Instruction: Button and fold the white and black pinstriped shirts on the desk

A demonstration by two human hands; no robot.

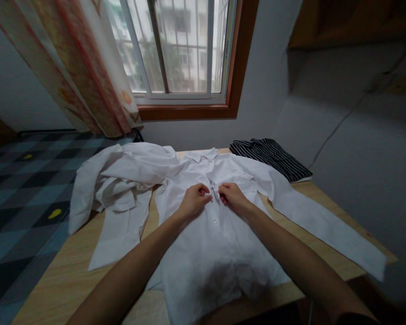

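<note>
A white button-up shirt point(196, 253) lies spread front side up, its collar point(203, 155) toward the window and one sleeve point(328, 230) stretched out to the right. At the chest, my left hand point(199, 198) pinches the edge of the front opening beside the buttons. Just across the gap, my right hand point(230, 194) has its fingers closed on the opposite edge. Below them a small button point(215, 221) shows on the front strip. The fingertips hide exactly which bit of cloth or button each hand grips.
Crumpled white clothing point(122, 189) lies at the table's left. A folded black striped garment point(270, 155) rests at the back right corner of the wooden table point(67, 275). A bed with a checked cover point(16, 203) adjoins on the left; walls and a window point(179, 49) stand behind.
</note>
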